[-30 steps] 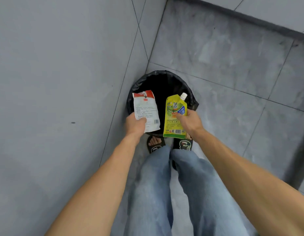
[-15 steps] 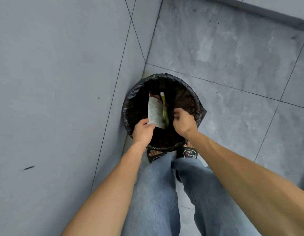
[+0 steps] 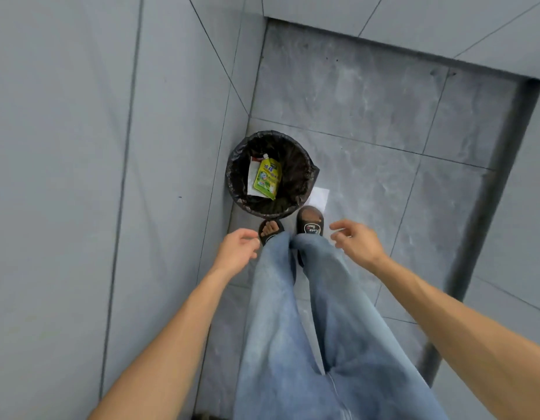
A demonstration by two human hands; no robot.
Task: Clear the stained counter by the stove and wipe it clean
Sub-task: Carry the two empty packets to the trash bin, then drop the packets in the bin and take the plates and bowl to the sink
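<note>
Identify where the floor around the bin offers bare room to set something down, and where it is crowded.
Bare floor tiles run from the bin away to the far wall and out to the dark strip on the right. It is crowded between the bin and the left wall, and on its near side, where the slippers and a white paper lie.

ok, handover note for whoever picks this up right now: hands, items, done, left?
Left hand: open, holds nothing.
Right hand: open, holds nothing.
Yellow-green spouted plastic pouch and white paper packet lie inside the round black-lined trash bin by the grey tiled wall.
Done: both items binned.
Left: counter and stove are out of view; wiping is probably next, and I cannot tell if more needs clearing.
</note>
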